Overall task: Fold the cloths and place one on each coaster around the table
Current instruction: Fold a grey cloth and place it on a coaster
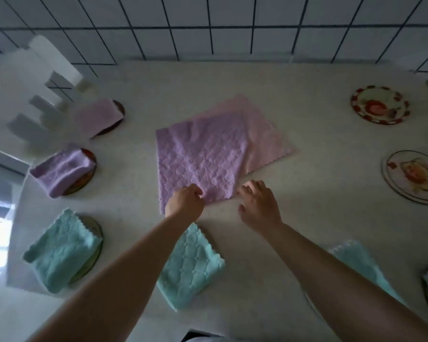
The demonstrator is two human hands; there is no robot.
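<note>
**A:** Centre of the table [307, 230], there's the purple cloth [203, 156], spread flat and unfolded, lying over a pink cloth [265, 134] that pokes out on its far and right side.

**B:** And the left hand [185, 201] is on the purple cloth's near edge, fingers curled tight, pinching the hem by the look of it.

**A:** The right hand [257, 206]?

**B:** Just right of that cloth's near corner, fingers loosely spread, fingertips at the edge. Nothing gripped that I can see.

**A:** Look left of the purple cloth: three coasters already dressed. A folded pink cloth [98, 117] on the far coaster [120, 108], a folded lilac cloth [62, 172] on the next coaster [90, 154], and a folded teal cloth [59, 250] on the near-left coaster [97, 230].

**B:** Nearer the person than the purple cloth, another folded teal cloth [190, 265] sits partly under the left forearm. I can't tell what's beneath it.

**A:** A third teal cloth [356, 260] peeks from behind the right forearm.

**B:** Well right of the purple cloth, two coasters are bare: a red-rimmed coaster [380, 105] farther back, a pale oval coaster [414, 176] closer.
</note>
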